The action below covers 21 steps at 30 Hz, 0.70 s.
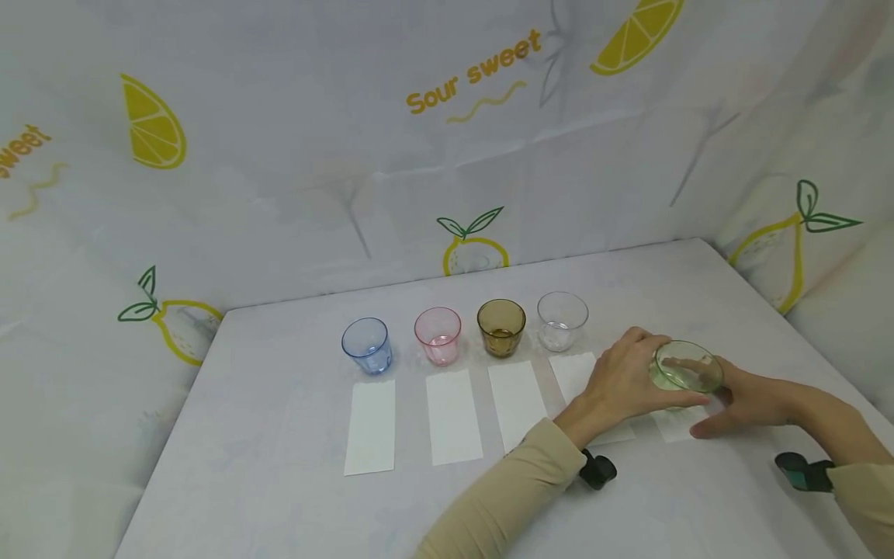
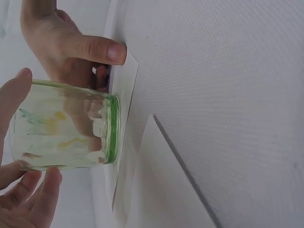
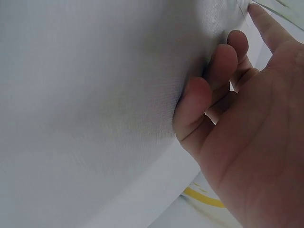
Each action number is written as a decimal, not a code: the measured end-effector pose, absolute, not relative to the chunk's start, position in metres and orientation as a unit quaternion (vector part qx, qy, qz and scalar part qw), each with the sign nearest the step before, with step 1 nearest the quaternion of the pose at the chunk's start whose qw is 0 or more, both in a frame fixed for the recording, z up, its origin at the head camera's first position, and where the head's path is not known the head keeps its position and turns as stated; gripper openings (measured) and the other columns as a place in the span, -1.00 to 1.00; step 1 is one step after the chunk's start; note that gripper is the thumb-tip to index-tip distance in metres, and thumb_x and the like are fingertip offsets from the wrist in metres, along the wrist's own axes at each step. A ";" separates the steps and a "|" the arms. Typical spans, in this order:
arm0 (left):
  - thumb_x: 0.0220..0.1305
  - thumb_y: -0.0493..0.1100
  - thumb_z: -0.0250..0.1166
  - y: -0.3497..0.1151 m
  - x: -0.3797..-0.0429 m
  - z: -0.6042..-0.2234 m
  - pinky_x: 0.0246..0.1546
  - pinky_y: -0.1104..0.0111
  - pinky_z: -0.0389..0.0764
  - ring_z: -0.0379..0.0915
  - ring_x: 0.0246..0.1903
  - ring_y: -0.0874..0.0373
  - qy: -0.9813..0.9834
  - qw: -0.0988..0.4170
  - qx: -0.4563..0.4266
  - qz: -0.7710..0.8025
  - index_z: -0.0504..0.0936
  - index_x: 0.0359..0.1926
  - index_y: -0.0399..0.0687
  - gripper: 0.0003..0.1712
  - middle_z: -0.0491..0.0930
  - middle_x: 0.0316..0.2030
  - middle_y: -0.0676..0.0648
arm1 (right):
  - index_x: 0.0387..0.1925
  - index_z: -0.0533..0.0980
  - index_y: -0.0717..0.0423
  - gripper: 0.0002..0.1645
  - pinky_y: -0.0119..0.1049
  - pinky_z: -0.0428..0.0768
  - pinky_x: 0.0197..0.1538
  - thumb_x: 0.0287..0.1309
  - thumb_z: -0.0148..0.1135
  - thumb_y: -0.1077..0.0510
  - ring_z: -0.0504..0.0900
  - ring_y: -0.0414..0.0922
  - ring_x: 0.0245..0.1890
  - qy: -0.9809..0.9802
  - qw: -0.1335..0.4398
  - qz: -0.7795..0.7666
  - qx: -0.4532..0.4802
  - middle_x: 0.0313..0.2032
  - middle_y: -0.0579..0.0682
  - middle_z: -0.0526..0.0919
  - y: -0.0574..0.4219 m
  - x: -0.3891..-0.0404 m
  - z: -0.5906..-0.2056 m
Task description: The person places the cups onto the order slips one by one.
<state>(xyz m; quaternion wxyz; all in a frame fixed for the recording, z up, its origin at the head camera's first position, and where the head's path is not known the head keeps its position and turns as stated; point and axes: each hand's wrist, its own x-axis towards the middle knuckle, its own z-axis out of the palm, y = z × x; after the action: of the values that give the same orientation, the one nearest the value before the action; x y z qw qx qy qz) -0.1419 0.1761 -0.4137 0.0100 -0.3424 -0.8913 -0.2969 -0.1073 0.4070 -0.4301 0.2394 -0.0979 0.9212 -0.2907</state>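
Observation:
My left hand (image 1: 621,380) grips a pale green glass (image 1: 686,368) near its rim, thumb on one side and fingers on the other. The glass stands upright over a white paper card (image 1: 679,427); in the left wrist view its thick green base (image 2: 113,130) is at the card's surface, though I cannot tell if it touches. Just right of the glass is my right hand (image 1: 757,400), its thumb (image 2: 115,52) at the card's edge. In the right wrist view that hand's fingers (image 3: 194,102) bend loosely against the table, with nothing seen held in them.
Left of my hands stand a blue glass (image 1: 368,347), a pink glass (image 1: 438,338), a brown glass (image 1: 501,329) and a clear glass (image 1: 561,322) in a row. White cards (image 1: 370,427) lie before them. A lemon-printed cloth (image 1: 279,194) hangs behind the white table (image 1: 244,435).

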 end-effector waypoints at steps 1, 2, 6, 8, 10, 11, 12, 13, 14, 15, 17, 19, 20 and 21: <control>-0.04 0.42 0.52 0.176 -0.142 -0.414 -0.33 0.81 0.27 0.40 -0.10 0.57 -0.891 0.011 -0.343 -0.299 0.62 0.22 0.23 -0.18 0.56 0.03 0.25 | 0.63 -0.19 -0.09 0.33 0.66 0.29 0.03 0.07 0.52 0.01 0.00 0.73 0.30 0.921 0.238 -0.293 -0.100 0.43 0.71 -0.17 0.407 -0.107 -0.430; -0.04 0.42 0.52 0.175 -0.142 -0.414 -0.33 0.80 0.26 0.39 -0.11 0.57 -0.890 0.011 -0.342 -0.302 0.62 0.21 0.22 -0.18 0.56 0.02 0.25 | 0.63 -0.18 -0.11 0.33 0.66 0.28 0.03 0.07 0.52 0.02 0.00 0.73 0.31 0.920 0.236 -0.296 -0.102 0.43 0.71 -0.17 0.406 -0.108 -0.430; -0.04 0.42 0.52 0.174 -0.143 -0.413 -0.36 0.79 0.26 0.37 -0.14 0.57 -0.889 0.006 -0.340 -0.306 0.61 0.21 0.22 -0.18 0.55 0.01 0.24 | 0.63 -0.15 -0.18 0.31 0.67 0.25 0.05 0.07 0.52 0.05 -0.01 0.71 0.32 0.918 0.226 -0.307 -0.113 0.43 0.69 -0.17 0.405 -0.108 -0.432; -0.04 0.44 0.51 0.173 -0.143 -0.412 -0.35 0.79 0.28 0.39 -0.14 0.56 -0.893 0.004 -0.337 -0.300 0.58 0.26 0.23 -0.13 0.54 0.03 0.24 | 0.63 -0.14 -0.14 0.29 0.66 0.25 0.06 0.09 0.50 0.07 -0.01 0.70 0.32 0.917 0.219 -0.312 -0.121 0.43 0.68 -0.16 0.406 -0.108 -0.435; -0.05 0.47 0.50 0.172 -0.142 -0.410 -0.31 0.78 0.32 0.43 -0.10 0.55 -0.897 0.002 -0.333 -0.290 0.53 0.32 0.23 -0.07 0.53 0.08 0.24 | 0.62 -0.11 -0.10 0.25 0.62 0.29 0.09 0.10 0.50 0.08 0.01 0.64 0.34 0.919 0.209 -0.311 -0.125 0.43 0.64 -0.11 0.406 -0.107 -0.437; -0.05 0.48 0.49 0.171 -0.142 -0.409 -0.29 0.77 0.34 0.44 -0.09 0.54 -0.900 0.001 -0.331 -0.285 0.50 0.35 0.24 -0.03 0.52 0.11 0.24 | 0.61 -0.07 -0.07 0.23 0.48 0.38 0.18 0.09 0.51 0.08 -0.03 0.45 0.48 0.920 0.200 -0.310 -0.131 0.44 0.61 -0.07 0.407 -0.106 -0.438; -0.06 0.50 0.48 0.170 -0.142 -0.407 -0.26 0.77 0.37 0.47 -0.07 0.52 -0.902 0.001 -0.330 -0.278 0.46 0.39 0.24 0.01 0.51 0.14 0.23 | 0.61 -0.06 -0.07 0.22 0.45 0.40 0.18 0.10 0.50 0.08 -0.04 0.31 0.52 0.921 0.192 -0.310 -0.136 0.44 0.59 -0.04 0.408 -0.105 -0.440; -0.06 0.51 0.47 0.169 -0.142 -0.405 -0.22 0.76 0.39 0.48 -0.04 0.51 -0.905 0.001 -0.328 -0.271 0.43 0.42 0.25 0.05 0.50 0.18 0.23 | 0.61 -0.04 -0.07 0.21 0.44 0.40 0.18 0.10 0.51 0.09 -0.01 0.28 0.50 0.922 0.183 -0.311 -0.139 0.40 0.56 0.06 0.409 -0.103 -0.440; -0.06 0.52 0.47 0.168 -0.143 -0.403 -0.19 0.76 0.41 0.49 -0.01 0.50 -0.906 -0.001 -0.328 -0.269 0.41 0.44 0.26 0.07 0.49 0.21 0.23 | 0.61 -0.01 -0.07 0.20 0.21 0.47 0.26 0.09 0.52 0.09 0.00 0.02 0.53 0.925 0.171 -0.308 -0.144 0.36 0.49 0.16 0.410 -0.102 -0.441; -0.06 0.52 0.46 0.166 -0.143 -0.399 -0.16 0.75 0.42 0.50 0.01 0.48 -0.907 -0.004 -0.327 -0.267 0.39 0.45 0.27 0.08 0.47 0.23 0.23 | 0.61 0.01 -0.12 0.20 0.00 0.52 0.21 0.08 0.52 0.08 0.12 -0.17 0.44 0.928 0.161 -0.301 -0.147 0.26 0.41 0.27 0.410 -0.100 -0.441; -0.06 0.53 0.46 0.163 -0.144 -0.393 -0.14 0.74 0.44 0.50 0.04 0.47 -0.907 -0.008 -0.326 -0.267 0.35 0.48 0.28 0.11 0.45 0.26 0.24 | 0.62 0.02 -0.14 0.21 -0.35 0.48 0.05 0.07 0.54 0.08 0.23 -0.45 0.18 0.933 0.139 -0.294 -0.156 0.13 0.26 0.37 0.411 -0.097 -0.440; -0.05 0.52 0.46 0.160 -0.147 -0.386 -0.10 0.74 0.44 0.48 0.07 0.47 -0.905 -0.010 -0.329 -0.269 0.33 0.49 0.29 0.12 0.43 0.28 0.24 | 0.62 0.02 -0.13 0.21 -0.47 0.40 -0.11 0.08 0.54 0.10 0.26 -0.49 0.00 0.936 0.123 -0.290 -0.155 0.01 0.15 0.41 0.412 -0.094 -0.438; -0.04 0.52 0.46 0.158 -0.148 -0.383 -0.10 0.74 0.44 0.48 0.08 0.47 -0.904 -0.011 -0.330 -0.271 0.32 0.50 0.29 0.12 0.43 0.29 0.23 | 0.62 0.02 -0.15 0.21 -0.52 0.30 -0.23 0.09 0.53 0.08 0.22 -0.56 -0.12 0.940 0.118 -0.282 -0.151 -0.02 0.10 0.42 0.413 -0.092 -0.438; -0.03 0.52 0.45 0.156 -0.150 -0.381 -0.10 0.74 0.45 0.47 0.09 0.47 -0.904 -0.010 -0.331 -0.269 0.32 0.50 0.29 0.11 0.42 0.29 0.23 | 0.63 -0.02 -0.24 0.22 -0.50 0.31 -0.26 0.11 0.53 0.08 0.23 -0.52 -0.17 0.943 0.116 -0.276 -0.141 -0.05 0.07 0.42 0.413 -0.090 -0.436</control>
<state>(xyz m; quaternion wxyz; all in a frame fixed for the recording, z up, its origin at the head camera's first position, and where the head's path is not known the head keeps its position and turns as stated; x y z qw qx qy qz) -0.1496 0.1558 -0.3807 -0.0103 -0.3307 -0.9044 -0.2695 -0.0901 0.4132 -0.4360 0.1164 -0.1412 0.9435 -0.2763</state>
